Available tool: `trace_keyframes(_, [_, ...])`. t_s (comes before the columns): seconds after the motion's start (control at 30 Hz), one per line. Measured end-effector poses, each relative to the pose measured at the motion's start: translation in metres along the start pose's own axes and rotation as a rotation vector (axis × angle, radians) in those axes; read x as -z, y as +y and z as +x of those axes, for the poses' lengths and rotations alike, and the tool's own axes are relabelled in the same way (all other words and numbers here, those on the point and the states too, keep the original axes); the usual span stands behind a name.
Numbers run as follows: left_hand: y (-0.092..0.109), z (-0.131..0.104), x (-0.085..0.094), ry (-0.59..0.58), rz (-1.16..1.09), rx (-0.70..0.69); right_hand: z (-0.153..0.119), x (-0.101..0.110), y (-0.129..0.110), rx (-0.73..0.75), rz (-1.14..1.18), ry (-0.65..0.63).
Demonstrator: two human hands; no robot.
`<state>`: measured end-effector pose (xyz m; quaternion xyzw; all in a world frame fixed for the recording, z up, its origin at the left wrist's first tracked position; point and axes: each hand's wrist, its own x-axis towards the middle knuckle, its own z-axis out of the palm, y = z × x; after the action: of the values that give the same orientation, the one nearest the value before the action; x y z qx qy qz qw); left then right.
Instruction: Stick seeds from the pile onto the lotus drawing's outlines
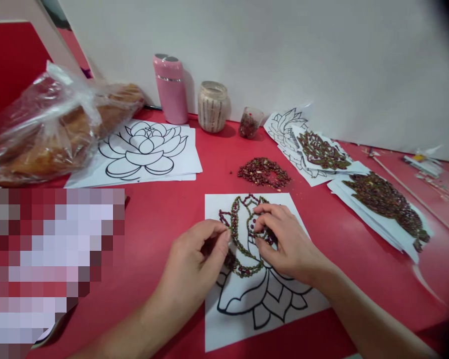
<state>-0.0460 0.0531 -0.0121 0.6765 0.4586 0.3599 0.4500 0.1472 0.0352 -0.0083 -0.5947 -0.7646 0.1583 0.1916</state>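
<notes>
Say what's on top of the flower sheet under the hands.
Green and dark red seeds trace upper petals on the flower sheet. The left hand and right hand cover parts; what's beneath them is hidden.

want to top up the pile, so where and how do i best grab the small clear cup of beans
Probably best around the sides of the cup, below its rim, coming from the front over the pile. The wall is close behind, the jar stands to its left and sheets lie to its right. Its top is open with beans inside, so keep it upright.
</notes>
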Motion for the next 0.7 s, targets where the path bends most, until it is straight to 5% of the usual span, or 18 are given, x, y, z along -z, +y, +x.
trace_keyframes(0.33, [-0.005, -0.001, 0.0, -0.005, -0.026, 0.01, -0.001, 0.024, 0.038, -0.132, 0.124, 0.312])
trace_keyframes(0.5, [-0.005, 0.0, -0.001, 0.01, -0.011, 0.019, -0.028, 0.028, 0.06, -0.285, -0.018, 0.269])
trace_keyframes(0.7, [-0.005, 0.0, -0.002, 0.019, 0.018, 0.035, -0.055, 0.016, 0.072, -0.19, -0.192, 0.236])
